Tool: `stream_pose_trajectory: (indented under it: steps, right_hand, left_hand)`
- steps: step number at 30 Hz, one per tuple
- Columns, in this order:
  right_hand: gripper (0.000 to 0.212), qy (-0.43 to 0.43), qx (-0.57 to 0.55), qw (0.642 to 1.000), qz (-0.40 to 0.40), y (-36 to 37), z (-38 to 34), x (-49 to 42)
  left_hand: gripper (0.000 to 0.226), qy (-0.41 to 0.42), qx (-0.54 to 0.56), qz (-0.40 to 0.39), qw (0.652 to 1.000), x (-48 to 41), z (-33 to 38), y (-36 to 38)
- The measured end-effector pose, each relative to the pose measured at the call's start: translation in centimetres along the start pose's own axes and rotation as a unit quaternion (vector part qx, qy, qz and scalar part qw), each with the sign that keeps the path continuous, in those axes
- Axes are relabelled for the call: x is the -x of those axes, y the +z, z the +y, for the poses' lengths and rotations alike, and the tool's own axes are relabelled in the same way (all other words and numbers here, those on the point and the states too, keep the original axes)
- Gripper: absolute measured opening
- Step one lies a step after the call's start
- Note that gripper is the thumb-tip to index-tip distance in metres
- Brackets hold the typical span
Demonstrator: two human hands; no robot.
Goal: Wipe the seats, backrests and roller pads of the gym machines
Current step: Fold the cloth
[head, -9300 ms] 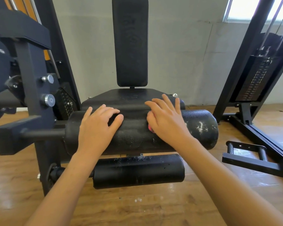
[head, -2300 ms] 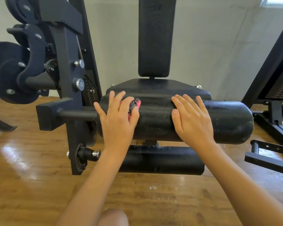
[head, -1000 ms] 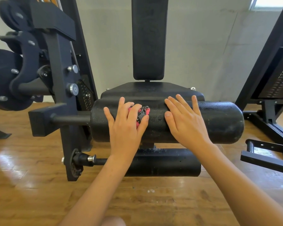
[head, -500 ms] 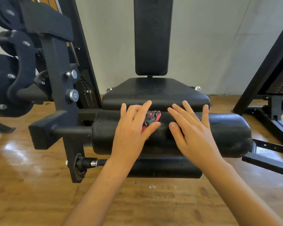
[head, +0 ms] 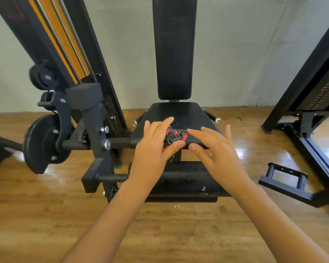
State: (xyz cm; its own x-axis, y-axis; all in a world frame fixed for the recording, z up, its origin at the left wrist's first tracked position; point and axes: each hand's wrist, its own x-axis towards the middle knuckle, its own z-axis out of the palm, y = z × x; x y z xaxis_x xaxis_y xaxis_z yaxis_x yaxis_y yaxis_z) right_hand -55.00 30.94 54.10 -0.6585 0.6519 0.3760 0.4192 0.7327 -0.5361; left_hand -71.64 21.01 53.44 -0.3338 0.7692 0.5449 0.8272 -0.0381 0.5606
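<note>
cloth (head: 174,136) is largely covered by left hand (head: 154,149) | seat (head: 175,112) front is masked by right hand (head: 217,150) | backrest (head: 174,48) top is cropped by upper edge | roller pad (head: 188,178) is blurred

Both bare forearms extend forward and converge slightly. Left grip (head: 154,149): palm down, fingers extended, thumb curled inward, pinching a red-and-black cloth (head: 176,134) against the fingers. Right grip (head: 218,154): palm down, fingers straight and spread, thumb pointing toward the left grip.
</note>
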Motion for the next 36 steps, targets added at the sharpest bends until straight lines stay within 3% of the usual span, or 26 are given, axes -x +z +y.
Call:
stream_pose_trajectory:
  steps: [7, 10, 14, 19, 28, 36]
  right_hand:
    - [0.022, 0.069, -0.252, 0.965, 0.024, -11.7, -9.2, -1.2]
    - [0.012, 0.074, -0.301, 0.950, 0.030, -16.7, -12.7, -1.5]
    - [0.012, 0.059, -0.299, 0.952, 0.022, -21.1, -16.3, -2.0]
    - [0.021, 0.017, -0.278, 0.960, 0.025, -25.0, -19.5, -2.2]
    - [0.033, -0.014, -0.283, 0.957, 0.057, -28.1, -23.8, -2.9]
    - [0.035, -0.025, -0.183, 0.981, 0.066, -30.3, -26.4, -5.3]
  left_hand:
    - [0.048, -0.022, 0.104, -0.034, 0.994, -4.6, 11.9, -8.4]
    - [0.045, -0.011, 0.112, -0.042, 0.993, -5.8, 16.0, -12.2]
    - [0.041, -0.009, 0.105, -0.034, 0.994, -6.7, 19.9, -16.7]
    - [0.049, 0.019, 0.086, -0.115, 0.989, -6.6, 22.3, -20.4]
    - [0.052, 0.002, 0.110, -0.073, 0.991, -8.0, 24.0, -26.0]
    - [0.041, -0.003, 0.103, -0.047, 0.994, -11.9, 23.4, -30.5]
